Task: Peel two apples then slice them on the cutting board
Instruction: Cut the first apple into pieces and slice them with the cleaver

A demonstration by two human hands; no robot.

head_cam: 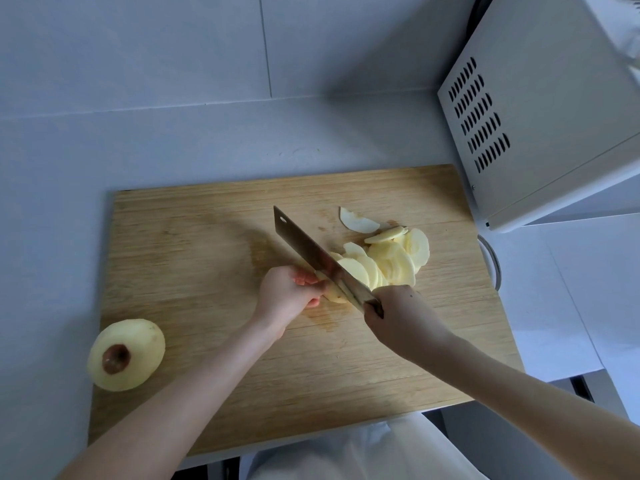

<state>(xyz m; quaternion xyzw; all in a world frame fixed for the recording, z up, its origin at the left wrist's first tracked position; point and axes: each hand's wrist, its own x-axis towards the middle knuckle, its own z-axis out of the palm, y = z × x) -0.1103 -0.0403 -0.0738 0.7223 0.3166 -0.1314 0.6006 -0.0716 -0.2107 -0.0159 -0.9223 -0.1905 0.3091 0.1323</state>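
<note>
On the wooden cutting board [207, 258] my left hand [289, 292] pinches the small remaining piece of a peeled apple [334, 293]. My right hand [401, 317] grips the handle of a cleaver [311, 252], whose blade stands on edge against that piece. To the right of the blade lies a fanned pile of pale apple slices [391, 259]. A second peeled apple [126, 355], whole with its brown stem hollow facing up, rests on the board's left edge.
A white microwave [540, 109] stands at the back right, close to the board's far right corner. The board lies on a pale grey counter [52, 220] against a tiled wall. White paper or cloth [571, 289] covers the surface to the right.
</note>
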